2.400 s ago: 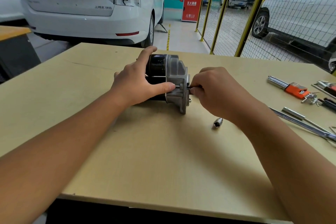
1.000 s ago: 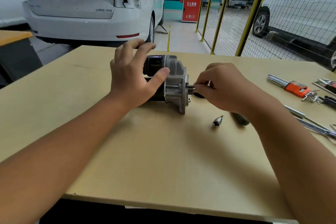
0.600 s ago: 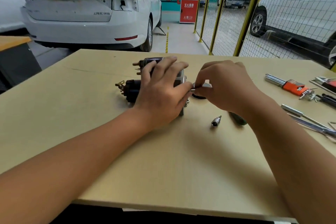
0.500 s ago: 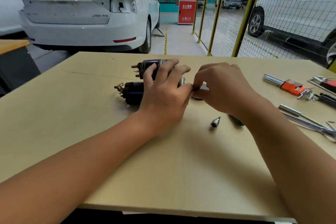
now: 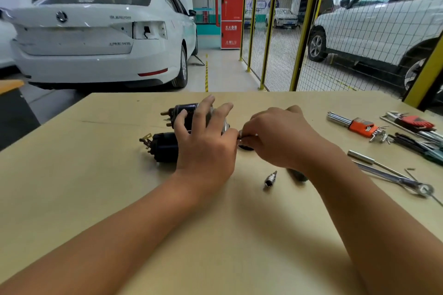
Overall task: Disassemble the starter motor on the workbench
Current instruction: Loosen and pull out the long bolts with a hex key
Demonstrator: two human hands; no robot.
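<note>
A starter motor (image 5: pixel 167 136) lies on its side near the middle of a pale wooden workbench (image 5: pixel 96 199), its two dark cylinders pointing left with small terminals at their ends. The left hand (image 5: pixel 206 143) lies over the motor's right half, fingers spread and curved over the housing, pinning it down. The right hand (image 5: pixel 275 136) meets it at the motor's right end, fingertips pinching a small metal part, probably a bolt or shaft end; exactly what is hidden. To do this well, the left hand should likely keep firm downward pressure while the right turns or draws the part straight out. Just in front lies a small socket bit (image 5: pixel 270 178); hex key sets (image 5: pixel 359 124) and a wrench (image 5: pixel 395 179) lie to the right.
</note>
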